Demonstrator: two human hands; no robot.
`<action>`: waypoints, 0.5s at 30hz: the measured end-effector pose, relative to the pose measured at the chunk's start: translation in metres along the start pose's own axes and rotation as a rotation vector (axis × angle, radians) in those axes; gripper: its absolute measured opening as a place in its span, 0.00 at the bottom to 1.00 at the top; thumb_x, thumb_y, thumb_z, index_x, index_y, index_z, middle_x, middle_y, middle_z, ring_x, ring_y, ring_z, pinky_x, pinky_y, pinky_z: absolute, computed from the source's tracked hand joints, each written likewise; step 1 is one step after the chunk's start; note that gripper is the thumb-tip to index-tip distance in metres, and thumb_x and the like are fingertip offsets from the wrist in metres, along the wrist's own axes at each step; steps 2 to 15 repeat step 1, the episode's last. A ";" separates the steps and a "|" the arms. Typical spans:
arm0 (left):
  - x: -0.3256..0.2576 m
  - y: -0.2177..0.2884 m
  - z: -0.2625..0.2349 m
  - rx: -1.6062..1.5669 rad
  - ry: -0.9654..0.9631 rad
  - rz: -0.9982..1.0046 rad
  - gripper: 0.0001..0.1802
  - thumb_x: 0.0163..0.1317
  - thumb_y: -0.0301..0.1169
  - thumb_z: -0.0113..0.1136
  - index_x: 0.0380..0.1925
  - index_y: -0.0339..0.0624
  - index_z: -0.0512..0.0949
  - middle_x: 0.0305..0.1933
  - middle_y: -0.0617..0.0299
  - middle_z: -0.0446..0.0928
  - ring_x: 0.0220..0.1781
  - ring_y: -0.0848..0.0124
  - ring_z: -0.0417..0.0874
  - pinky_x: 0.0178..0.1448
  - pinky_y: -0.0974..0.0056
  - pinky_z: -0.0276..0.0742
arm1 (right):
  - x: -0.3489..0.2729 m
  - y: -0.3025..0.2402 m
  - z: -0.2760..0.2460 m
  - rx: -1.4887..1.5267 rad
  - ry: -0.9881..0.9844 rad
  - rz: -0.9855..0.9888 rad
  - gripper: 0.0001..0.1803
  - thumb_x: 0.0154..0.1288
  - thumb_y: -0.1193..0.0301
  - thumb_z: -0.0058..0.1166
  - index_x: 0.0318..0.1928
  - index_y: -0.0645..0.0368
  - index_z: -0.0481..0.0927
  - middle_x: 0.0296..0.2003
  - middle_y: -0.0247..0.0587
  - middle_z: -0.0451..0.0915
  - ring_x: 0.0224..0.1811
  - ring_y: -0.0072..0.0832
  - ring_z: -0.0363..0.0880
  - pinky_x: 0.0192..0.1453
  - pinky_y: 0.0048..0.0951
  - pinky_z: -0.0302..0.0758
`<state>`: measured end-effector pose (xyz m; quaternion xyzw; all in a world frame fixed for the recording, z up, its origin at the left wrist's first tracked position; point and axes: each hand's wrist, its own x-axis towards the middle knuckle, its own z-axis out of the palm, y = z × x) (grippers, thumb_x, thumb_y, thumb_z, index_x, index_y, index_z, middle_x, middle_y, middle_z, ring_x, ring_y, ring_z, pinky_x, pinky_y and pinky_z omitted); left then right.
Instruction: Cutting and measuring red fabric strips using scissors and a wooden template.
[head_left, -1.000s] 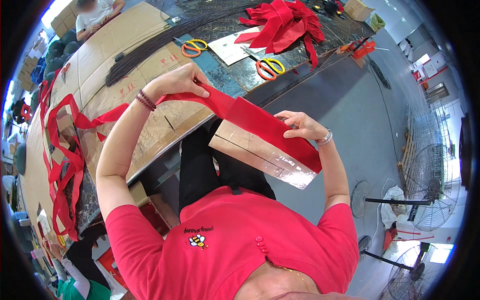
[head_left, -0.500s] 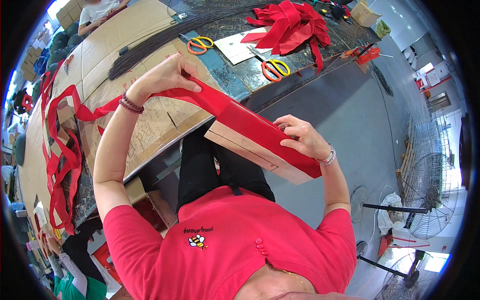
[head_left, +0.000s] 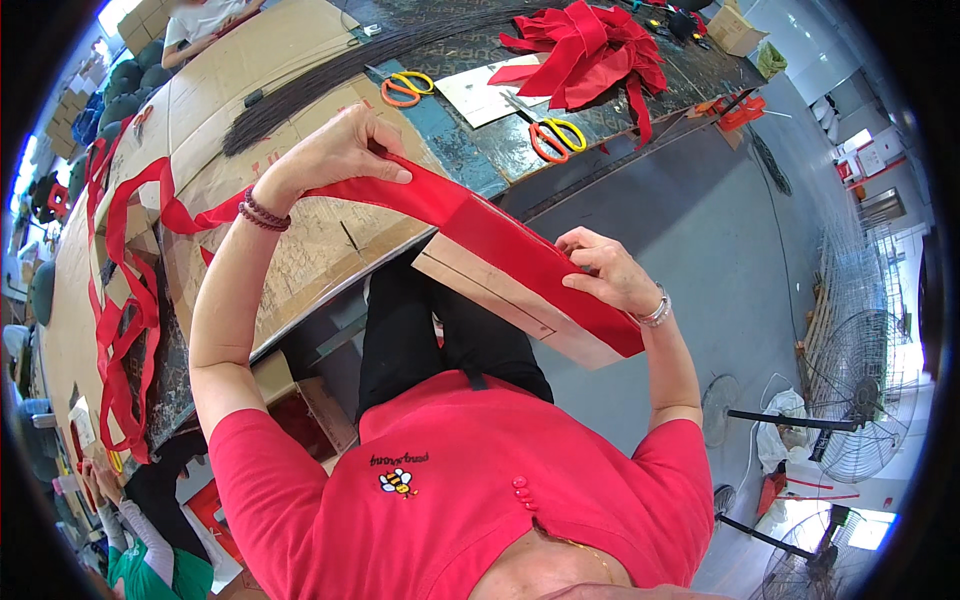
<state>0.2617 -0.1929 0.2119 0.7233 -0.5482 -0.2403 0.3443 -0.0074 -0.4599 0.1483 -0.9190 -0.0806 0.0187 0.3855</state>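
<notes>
A wide red ribbon runs from the table on the left to a long flat board held in front of me at a slant. Between thumb and fingers, my left hand pinches the ribbon's edge and pulls it taut beyond the board's upper left end. Layers of ribbon cover the board's upper side; its lower, pale wood-coloured side is bare. My right hand grips the ribbon-covered board near its right end, thumb on the near face, with the other fingertips partly hidden behind the top edge.
Loose ribbon loops trail over the cardboard-covered table at left. Two pairs of scissors, one nearer and one farther, lie by a heap of red ribbon pieces and thin dark rods. Standing fans are at right. Other people work at left.
Both hands keep their grips almost unmoved. The ribbon lies a little smoother along the board, and the table scene has shifted slightly in view.
</notes>
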 end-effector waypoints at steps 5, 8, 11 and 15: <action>0.000 0.000 0.000 -0.006 -0.001 0.007 0.08 0.50 0.25 0.68 0.22 0.30 0.78 0.19 0.66 0.71 0.24 0.80 0.69 0.29 0.71 0.63 | 0.000 0.000 0.000 -0.002 0.005 -0.015 0.07 0.51 0.77 0.60 0.28 0.70 0.77 0.45 0.48 0.76 0.45 0.39 0.76 0.48 0.32 0.73; 0.000 0.000 0.000 -0.006 -0.001 0.007 0.08 0.50 0.25 0.68 0.22 0.30 0.78 0.19 0.66 0.71 0.24 0.80 0.69 0.29 0.71 0.63 | 0.000 0.000 0.000 -0.002 0.005 -0.015 0.07 0.51 0.77 0.60 0.28 0.70 0.77 0.45 0.48 0.76 0.45 0.39 0.76 0.48 0.32 0.73; 0.000 0.000 0.000 -0.006 -0.001 0.007 0.08 0.50 0.25 0.68 0.22 0.30 0.78 0.19 0.66 0.71 0.24 0.80 0.69 0.29 0.71 0.63 | 0.000 0.000 0.000 -0.002 0.005 -0.015 0.07 0.51 0.77 0.60 0.28 0.70 0.77 0.45 0.48 0.76 0.45 0.39 0.76 0.48 0.32 0.73; 0.000 0.000 0.000 -0.006 -0.001 0.007 0.08 0.50 0.25 0.68 0.22 0.30 0.78 0.19 0.66 0.71 0.24 0.80 0.69 0.29 0.71 0.63 | 0.000 0.000 0.000 -0.002 0.005 -0.015 0.07 0.51 0.77 0.60 0.28 0.70 0.77 0.45 0.48 0.76 0.45 0.39 0.76 0.48 0.32 0.73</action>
